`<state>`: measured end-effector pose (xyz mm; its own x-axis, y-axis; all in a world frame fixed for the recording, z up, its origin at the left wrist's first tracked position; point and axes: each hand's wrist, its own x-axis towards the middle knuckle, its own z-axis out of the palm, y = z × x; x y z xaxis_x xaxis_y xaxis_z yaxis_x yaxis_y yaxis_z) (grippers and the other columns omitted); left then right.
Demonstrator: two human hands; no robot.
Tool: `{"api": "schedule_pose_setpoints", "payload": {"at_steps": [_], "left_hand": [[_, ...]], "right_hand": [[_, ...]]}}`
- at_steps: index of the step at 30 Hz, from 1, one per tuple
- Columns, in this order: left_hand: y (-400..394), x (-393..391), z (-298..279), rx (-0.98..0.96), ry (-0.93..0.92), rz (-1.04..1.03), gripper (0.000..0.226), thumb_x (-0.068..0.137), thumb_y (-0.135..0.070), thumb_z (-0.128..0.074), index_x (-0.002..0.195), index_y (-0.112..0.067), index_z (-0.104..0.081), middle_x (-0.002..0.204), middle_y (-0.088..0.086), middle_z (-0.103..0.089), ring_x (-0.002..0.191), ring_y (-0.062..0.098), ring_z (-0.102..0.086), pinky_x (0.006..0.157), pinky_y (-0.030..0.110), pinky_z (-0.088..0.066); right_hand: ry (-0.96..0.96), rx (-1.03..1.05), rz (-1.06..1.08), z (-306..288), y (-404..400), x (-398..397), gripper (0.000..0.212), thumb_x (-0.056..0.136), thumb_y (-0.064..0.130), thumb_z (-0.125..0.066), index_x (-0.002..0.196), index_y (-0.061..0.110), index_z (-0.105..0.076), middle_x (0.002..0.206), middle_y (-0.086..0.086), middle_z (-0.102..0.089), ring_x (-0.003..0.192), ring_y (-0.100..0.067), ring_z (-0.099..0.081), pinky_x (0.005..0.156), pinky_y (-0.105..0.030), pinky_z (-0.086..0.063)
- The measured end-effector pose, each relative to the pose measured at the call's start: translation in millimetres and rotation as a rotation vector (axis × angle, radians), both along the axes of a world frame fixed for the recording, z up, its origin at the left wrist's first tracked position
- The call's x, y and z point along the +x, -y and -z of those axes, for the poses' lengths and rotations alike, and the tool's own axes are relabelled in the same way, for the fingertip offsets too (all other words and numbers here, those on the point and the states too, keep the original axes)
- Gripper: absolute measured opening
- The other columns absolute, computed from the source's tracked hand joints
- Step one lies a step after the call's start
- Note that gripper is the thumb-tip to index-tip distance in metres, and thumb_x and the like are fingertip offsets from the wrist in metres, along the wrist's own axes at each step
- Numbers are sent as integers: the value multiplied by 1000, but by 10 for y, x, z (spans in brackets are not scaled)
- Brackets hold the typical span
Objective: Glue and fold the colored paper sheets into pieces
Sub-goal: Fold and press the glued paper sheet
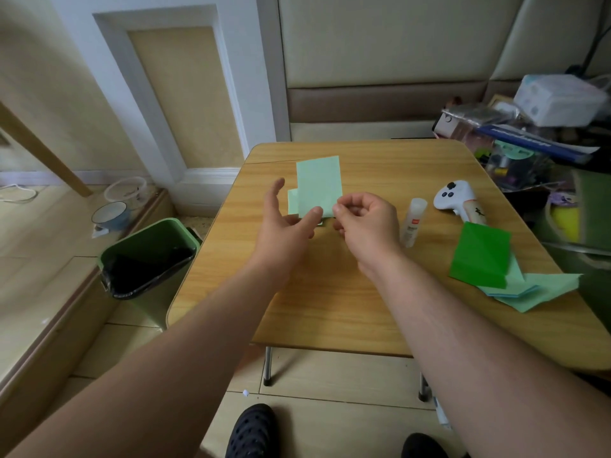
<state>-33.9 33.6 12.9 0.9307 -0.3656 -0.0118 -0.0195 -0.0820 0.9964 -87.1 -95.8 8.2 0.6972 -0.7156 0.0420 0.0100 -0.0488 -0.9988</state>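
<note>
right hand pinches the lower edge of the folded light green paper, fingers curled; left hand spread, thumb tip on the same edge, other fingers straight. paper is held above the far middle of the wooden table. risk, my judgement: with so light a hold the layers may slip and skew the crease. glue stick lies just right of the hand; a wrist sweep could roll it.

A pale mint paper sheet lies mid-frame on the honey wood-grain table; right of it, a bright green folded piece, a white glue stick and, at left, a green bin lined black.
</note>
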Motion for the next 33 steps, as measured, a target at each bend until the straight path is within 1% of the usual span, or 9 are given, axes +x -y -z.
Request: {"api": "schedule_pose_setpoints", "payload": {"at_steps": [3,10,15,19,21,24,27,31,33], "left_hand": [[26,-9,33,24,78,-9,89,89,-36,-78,150,-63,-19,126,13,-63,83,7,-74,65,20,-54],[1,-25,14,-22,65,16,68,102,-18,-64,152,-51,-31,116,11,-71,76,11,-72,64,22,-53],[-36,-30,-4,107,121,-83,39,95,-27,-69,120,-44,-46,90,-5,-78,79,13,-74,73,43,-61],[-61,30,43,155,128,-129,15,96,-23,-65,105,-34,-60,90,-7,-77,76,9,-74,65,36,-57],[-76,66,60,249,184,-157,8,97,-25,-63,102,-31,-66,92,-10,-76,77,7,-73,71,32,-58],[-130,102,59,441,323,-160,14,98,-33,-64,109,-31,-72,101,-13,-75,88,5,-69,84,28,-55],[-154,76,29,604,455,-125,26,99,-32,-61,121,-26,-74,112,-11,-75,96,10,-65,84,22,-44],[-124,54,-5,755,523,-41,44,98,-24,-59,141,-16,-63,133,2,-68,120,22,-61,103,28,-41],[-100,35,-25,809,512,-3,46,96,-22,-59,141,-10,-61,137,12,-62,130,27,-51,102,24,-33]], "right_hand": [[-8,-23,-17,3,-37,-20,12,94,12,-75,94,23,-73,91,1,-77,83,-16,-74,71,-27,-61],[-38,-124,26,-11,38,-56,12,94,14,-75,92,26,-73,87,3,-75,79,-16,-73,74,-33,-64],[-42,-159,39,11,41,-30,10,94,17,-75,90,27,-73,84,6,-74,80,-15,-73,75,-35,-64],[-90,-309,-12,15,39,-65,6,96,22,-73,99,27,-75,91,13,-72,86,-4,-67,75,-24,-54],[-137,-360,-75,5,37,-76,18,97,22,-72,114,27,-76,104,14,-72,95,-5,-67,84,-24,-54],[-254,-535,-199,7,12,-69,40,99,19,-67,138,25,-66,134,7,-67,117,-15,-63,103,-29,-49],[-383,-736,-324,48,-26,-49,52,101,18,-60,152,21,-52,156,1,-49,142,-28,-42,120,-37,-33],[-546,-895,-378,99,-37,-34,58,101,21,-48,158,25,-41,162,6,-39,139,-34,-33,116,-46,-36],[-589,-923,-400,95,-36,-34,58,101,23,-46,158,26,-39,162,7,-37,137,-34,-32,114,-47,-38]]}}
